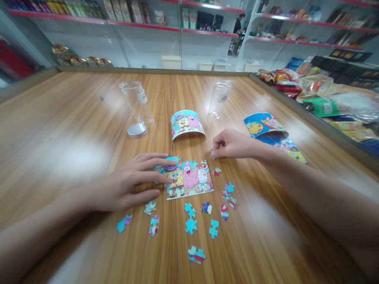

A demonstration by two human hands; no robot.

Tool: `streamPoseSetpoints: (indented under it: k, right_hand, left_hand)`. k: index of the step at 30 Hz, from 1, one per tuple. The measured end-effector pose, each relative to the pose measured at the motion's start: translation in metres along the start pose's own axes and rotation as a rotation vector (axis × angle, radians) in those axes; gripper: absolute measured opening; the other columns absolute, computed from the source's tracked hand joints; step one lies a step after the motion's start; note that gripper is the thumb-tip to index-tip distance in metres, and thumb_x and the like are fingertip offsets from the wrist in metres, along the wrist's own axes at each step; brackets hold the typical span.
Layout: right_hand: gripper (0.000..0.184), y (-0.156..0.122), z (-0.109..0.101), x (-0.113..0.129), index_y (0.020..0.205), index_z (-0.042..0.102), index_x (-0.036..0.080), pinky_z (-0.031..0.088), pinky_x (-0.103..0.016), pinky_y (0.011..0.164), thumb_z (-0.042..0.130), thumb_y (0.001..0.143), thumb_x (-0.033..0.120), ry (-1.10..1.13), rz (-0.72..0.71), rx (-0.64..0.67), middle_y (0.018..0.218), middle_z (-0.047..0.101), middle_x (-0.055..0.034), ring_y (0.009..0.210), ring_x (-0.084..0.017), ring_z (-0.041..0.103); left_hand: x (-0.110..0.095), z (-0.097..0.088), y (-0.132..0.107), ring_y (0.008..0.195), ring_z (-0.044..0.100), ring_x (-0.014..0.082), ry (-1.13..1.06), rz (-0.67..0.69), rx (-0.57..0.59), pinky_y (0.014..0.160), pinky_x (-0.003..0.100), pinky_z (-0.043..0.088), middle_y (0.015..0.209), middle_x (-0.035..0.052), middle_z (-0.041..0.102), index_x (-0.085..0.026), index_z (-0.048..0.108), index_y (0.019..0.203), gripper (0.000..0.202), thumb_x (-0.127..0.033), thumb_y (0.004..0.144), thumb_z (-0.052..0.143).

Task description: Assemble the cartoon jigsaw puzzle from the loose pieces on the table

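Wide lane across the table [71, 138] at left! Two jars [135, 101] block far, card [188, 123] between; loose pieces [191, 226] clutter near.

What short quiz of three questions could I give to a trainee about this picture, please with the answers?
1. Multiple choice: on what does the left hand rest?
a) the silver lid
b) the partly joined puzzle
c) the shelf

2. True or false: the right hand lies flat on the curved card.

3. Count: how many clear containers stand on the wooden table?

Key:
1. b; its fingers cover part of the puzzle's left side.
2. False; its fingertips pinch a small puzzle piece.
3. Two.
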State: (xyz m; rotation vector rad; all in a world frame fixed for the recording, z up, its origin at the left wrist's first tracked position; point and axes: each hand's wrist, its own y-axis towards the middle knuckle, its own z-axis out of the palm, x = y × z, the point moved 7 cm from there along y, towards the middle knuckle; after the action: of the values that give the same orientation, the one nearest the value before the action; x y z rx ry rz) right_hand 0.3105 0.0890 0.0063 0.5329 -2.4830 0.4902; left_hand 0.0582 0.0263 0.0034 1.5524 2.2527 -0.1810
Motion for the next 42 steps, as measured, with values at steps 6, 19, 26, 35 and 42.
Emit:
streamPoseSetpoints:
  k: [6, 19, 26, 35, 42]
  right_hand:
    - [0.026, 0.0, -0.005, -0.012, 0.066, 0.064, 0.015, 0.03, -0.027, 0.054, 0.07, 0.074, 0.04, -0.232, 0.12, -0.02, 0.063, 0.062, -0.0021, 0.057, -0.012, 0.053]
    - [0.024, -0.01, -0.008, 0.021, 0.069, 0.057, 0.016, 0.027, -0.027, 0.055, 0.063, 0.085, 0.034, -0.101, -0.229, -0.376, 0.059, 0.053, 0.0017, 0.055, -0.009, 0.044]
    - [0.025, -0.014, -0.002, 0.012, 0.063, 0.05, 0.018, 0.027, -0.025, 0.053, 0.063, 0.081, 0.028, -0.138, -0.335, -0.691, 0.049, 0.04, 0.0064, 0.047, -0.007, 0.033]
    - [0.026, -0.016, -0.005, 0.01, 0.06, 0.046, 0.018, 0.029, -0.023, 0.05, 0.063, 0.079, 0.023, -0.104, -0.35, -0.764, 0.047, 0.036, 0.0079, 0.045, -0.006, 0.033]
    - [0.026, -0.016, -0.006, 0.01, 0.059, 0.046, 0.018, 0.029, -0.022, 0.05, 0.063, 0.078, 0.022, -0.097, -0.345, -0.776, 0.046, 0.034, 0.0085, 0.044, -0.006, 0.033]
  left_hand:
    - [-0.001, -0.001, 0.001, 0.144, 0.036, 0.0297, -0.001, -0.008, 0.002, 0.115, 0.049, 0.039, 0.154, 0.0033, 0.042, -0.034, 0.055, 0.137, 0.047, -0.023, 0.091, 0.061]
    - [-0.001, 0.0, 0.0, 0.144, 0.036, 0.0287, -0.01, -0.007, 0.001, 0.116, 0.048, 0.038, 0.154, 0.0023, 0.042, -0.034, 0.056, 0.135, 0.046, -0.023, 0.091, 0.061]
    - [0.0, 0.0, 0.0, 0.143, 0.037, 0.0294, -0.016, -0.008, -0.012, 0.116, 0.048, 0.037, 0.153, 0.0026, 0.044, -0.034, 0.058, 0.134, 0.045, -0.024, 0.091, 0.062]
    - [0.001, 0.0, 0.0, 0.142, 0.038, 0.0285, 0.002, 0.002, -0.011, 0.115, 0.047, 0.038, 0.153, 0.0024, 0.043, -0.035, 0.057, 0.135, 0.046, -0.024, 0.091, 0.062]
    - [0.001, 0.0, 0.002, 0.141, 0.04, 0.029, -0.02, -0.008, -0.018, 0.115, 0.048, 0.039, 0.152, 0.0033, 0.045, -0.035, 0.058, 0.134, 0.045, -0.025, 0.091, 0.063]
